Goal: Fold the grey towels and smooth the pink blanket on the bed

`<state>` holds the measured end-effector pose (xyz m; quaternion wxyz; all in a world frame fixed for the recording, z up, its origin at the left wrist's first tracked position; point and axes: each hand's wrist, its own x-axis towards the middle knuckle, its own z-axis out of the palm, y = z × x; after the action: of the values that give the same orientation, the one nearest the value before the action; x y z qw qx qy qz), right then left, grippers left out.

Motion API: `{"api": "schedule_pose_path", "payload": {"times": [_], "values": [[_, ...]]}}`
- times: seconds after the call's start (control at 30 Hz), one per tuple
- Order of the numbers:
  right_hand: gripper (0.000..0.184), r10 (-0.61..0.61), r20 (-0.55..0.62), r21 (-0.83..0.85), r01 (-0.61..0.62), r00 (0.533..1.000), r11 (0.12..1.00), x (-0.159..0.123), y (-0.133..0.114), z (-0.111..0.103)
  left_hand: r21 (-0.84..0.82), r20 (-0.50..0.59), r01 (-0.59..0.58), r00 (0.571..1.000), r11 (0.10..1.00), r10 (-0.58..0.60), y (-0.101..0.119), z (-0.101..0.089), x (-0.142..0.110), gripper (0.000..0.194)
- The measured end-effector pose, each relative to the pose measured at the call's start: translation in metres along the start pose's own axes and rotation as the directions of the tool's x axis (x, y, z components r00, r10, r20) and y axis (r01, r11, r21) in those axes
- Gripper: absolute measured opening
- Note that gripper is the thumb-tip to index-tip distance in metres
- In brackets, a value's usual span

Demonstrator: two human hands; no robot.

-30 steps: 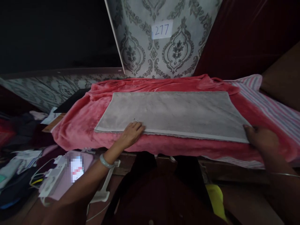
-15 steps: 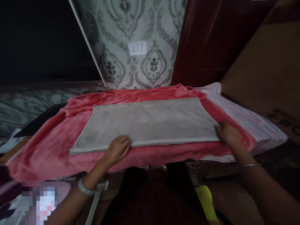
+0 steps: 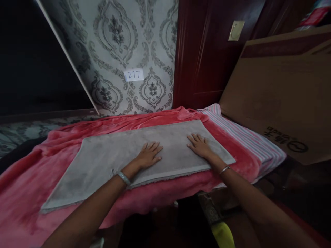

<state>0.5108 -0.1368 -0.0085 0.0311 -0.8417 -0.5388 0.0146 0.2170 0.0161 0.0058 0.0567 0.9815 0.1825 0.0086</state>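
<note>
A grey, plush-looking cloth (image 3: pixel 103 158), rectangular and spread out smooth, lies across a pink blanket (image 3: pixel 144 198). My left hand (image 3: pixel 148 155) rests palm down near the cloth's middle, fingers spread. To its right, my right hand (image 3: pixel 198 145) also lies flat on the cloth with fingers apart. Neither hand grips anything. The cloth's near edge shows a pale band with a fuzzy layer under it.
A striped cloth (image 3: pixel 238 137) shows under the blanket at the right. Behind it leans a large cardboard box (image 3: pixel 279 100). A dark screen (image 3: pixel 38 65) stands at the left, a patterned wall (image 3: pixel 116 38) and red door (image 3: pixel 201 51) at the back. Something yellow (image 3: pixel 222 235) is below.
Both hands have left the cloth's near edge and right corner and moved inward onto its surface, fingers now spread flat. The view has tilted up and shifted right.
</note>
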Motion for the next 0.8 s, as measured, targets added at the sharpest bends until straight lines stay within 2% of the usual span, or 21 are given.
{"api": "schedule_pose_path", "payload": {"times": [0.13,0.23,0.3,0.43,0.5,0.57,0.67,0.8], "values": [[0.064,0.011,0.017,-0.017,-0.01,1.0,1.0,0.016,0.002,-0.001,0.017,-0.031,0.006,1.0,1.0,-0.005,-0.007,0.008,-0.001,0.062],[0.062,-0.025,-0.058,-0.038,0.022,0.998,0.999,0.028,-0.003,-0.003,0.032,-0.076,0.023,0.997,0.999,-0.021,-0.012,0.005,0.008,0.064],[0.062,-0.03,-0.073,-0.036,0.028,0.997,0.999,0.038,-0.009,-0.004,0.04,-0.078,0.079,0.994,0.996,-0.075,-0.013,0.002,0.018,0.064],[0.065,0.031,0.006,-0.014,-0.031,1.0,0.999,0.062,-0.017,-0.005,0.035,-0.104,0.184,0.978,0.982,-0.179,-0.011,0.002,0.034,0.066],[0.066,0.054,0.045,-0.018,-0.053,0.998,0.998,0.071,-0.017,-0.007,0.026,-0.12,0.193,0.975,0.981,-0.189,-0.011,0.004,0.035,0.067],[0.066,0.065,0.092,-0.024,-0.063,0.994,0.998,0.078,-0.016,-0.011,0.01,-0.092,0.178,0.98,0.984,-0.177,-0.013,0.004,0.034,0.068],[0.069,0.071,0.065,-0.016,-0.07,0.995,0.997,0.085,-0.012,-0.014,-0.009,-0.057,0.181,0.982,0.984,-0.181,-0.029,-0.002,0.031,0.065],[0.073,0.108,-0.043,0.004,-0.108,0.993,0.994,0.09,-0.004,0.002,-0.011,-0.042,0.326,0.945,0.945,-0.326,-0.078,-0.015,0.012,0.065]]}}
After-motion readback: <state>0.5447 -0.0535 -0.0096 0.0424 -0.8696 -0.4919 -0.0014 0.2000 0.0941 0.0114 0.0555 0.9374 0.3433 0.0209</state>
